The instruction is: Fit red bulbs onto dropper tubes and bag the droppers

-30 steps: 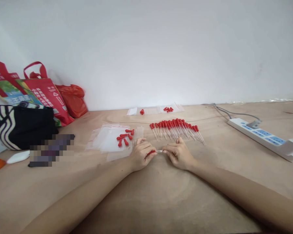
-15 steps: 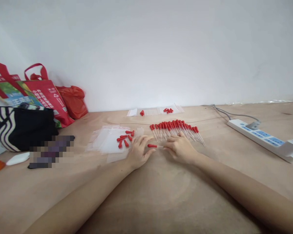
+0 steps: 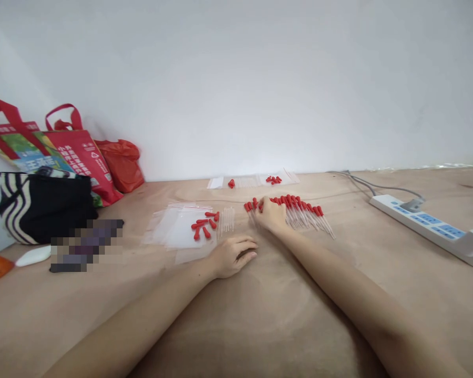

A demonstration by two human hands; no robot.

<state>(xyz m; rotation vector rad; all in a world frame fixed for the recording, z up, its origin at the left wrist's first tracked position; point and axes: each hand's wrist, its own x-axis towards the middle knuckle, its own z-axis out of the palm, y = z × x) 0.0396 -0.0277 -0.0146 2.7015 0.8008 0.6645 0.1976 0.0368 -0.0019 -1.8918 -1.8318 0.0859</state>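
My right hand (image 3: 273,214) reaches over the left part of a row of assembled droppers (image 3: 294,202), red bulbs at the far end and clear tubes toward me. Its fingers are pinched on a dropper, whose red bulb (image 3: 260,208) shows at the fingertips; the tube is mostly hidden. My left hand (image 3: 234,255) rests on the table with nothing in it, thumb and fingers apart. Just beyond it lie several loose clear tubes (image 3: 226,219). Left of them, several red rubber bulbs (image 3: 200,222) lie on flat clear zip bags (image 3: 179,231).
More bulbs (image 3: 274,180) and clear tubes (image 3: 248,181) lie on bags near the wall. A white power strip (image 3: 421,220) with plugs sits at right. Shopping bags (image 3: 82,152), a black bag (image 3: 47,207) and a blurred-out dark object (image 3: 86,245) are on the left.
My right hand has moved forward and left to the row, carrying the dropper that was between both hands. My left hand has drawn back slightly toward me, uncovering the loose tubes.
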